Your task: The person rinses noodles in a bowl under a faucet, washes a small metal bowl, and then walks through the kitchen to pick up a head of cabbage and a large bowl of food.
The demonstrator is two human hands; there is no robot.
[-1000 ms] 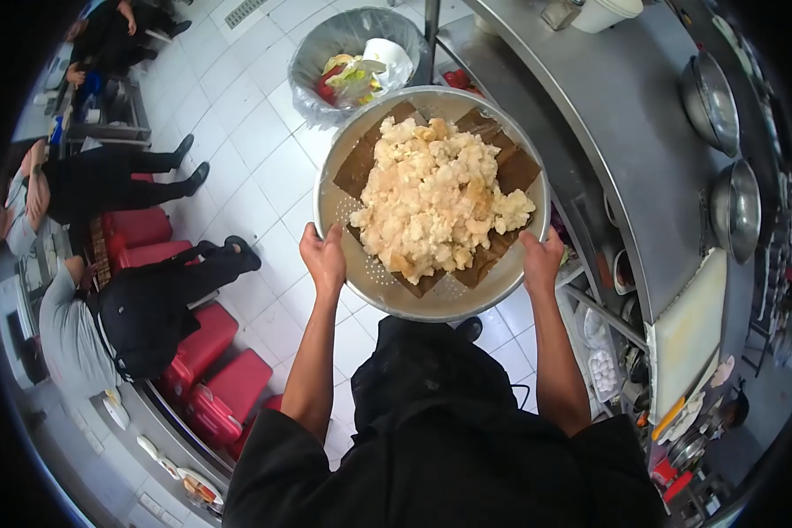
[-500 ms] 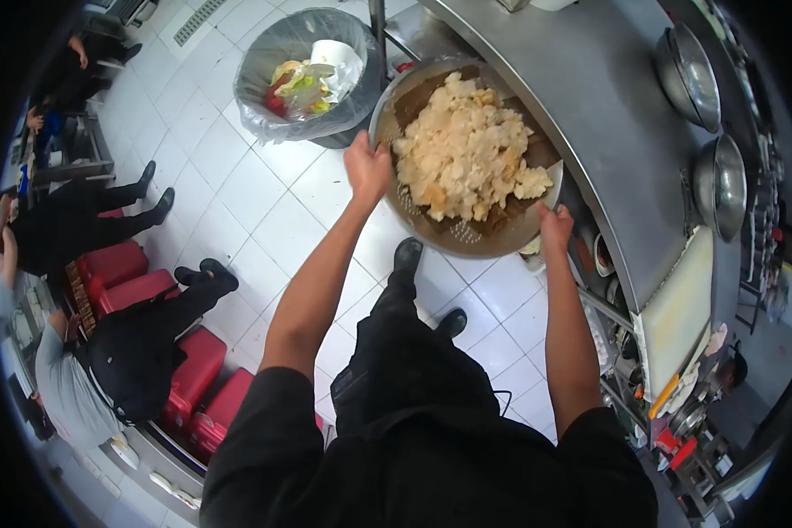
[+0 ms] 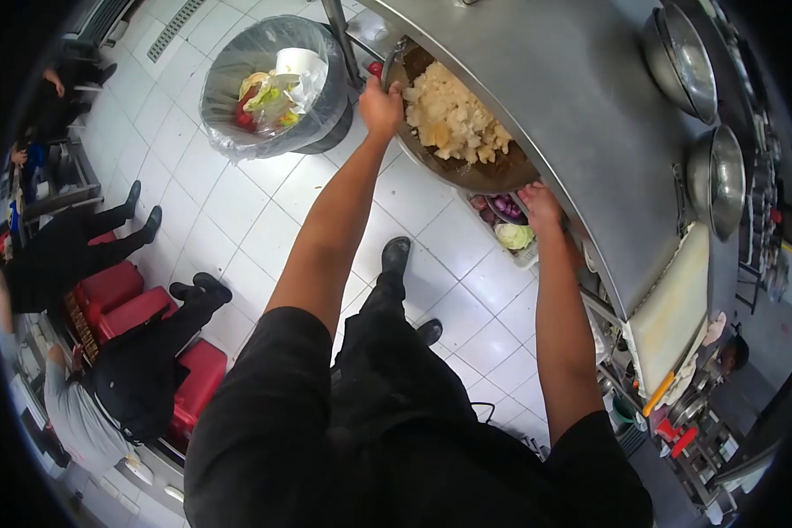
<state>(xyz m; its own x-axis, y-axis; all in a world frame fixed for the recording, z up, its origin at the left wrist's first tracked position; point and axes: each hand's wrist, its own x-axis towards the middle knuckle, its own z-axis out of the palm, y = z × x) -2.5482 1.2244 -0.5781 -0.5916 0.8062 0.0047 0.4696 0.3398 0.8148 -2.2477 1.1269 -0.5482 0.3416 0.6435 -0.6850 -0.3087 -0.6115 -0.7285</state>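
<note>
A wide metal bowl (image 3: 466,180) holds a heap of pale, lumpy food (image 3: 453,110). Part of the bowl lies beneath the steel counter (image 3: 537,79), whose edge hides its far side. My left hand (image 3: 381,107) grips the rim on the left, near a bar of the counter's frame. At the near right rim, my right hand (image 3: 541,204) holds the bowl close to the counter edge. Below the bowl, a crate (image 3: 526,257) on the floor holds purple onions (image 3: 505,208) and a pale green cabbage (image 3: 513,236).
A lined trash bin (image 3: 326,123) with scraps stands left of the bowl. Metal bowls (image 3: 717,180) and a white cutting board (image 3: 669,308) rest on the counter's right. Co-workers (image 3: 141,370) stand at the left beside red bins (image 3: 201,378); another person (image 3: 732,354) is at far right.
The bowl has moved with both my hands under the counter, so its far part is now covered. The crate of onions and cabbage has come into fuller view.
</note>
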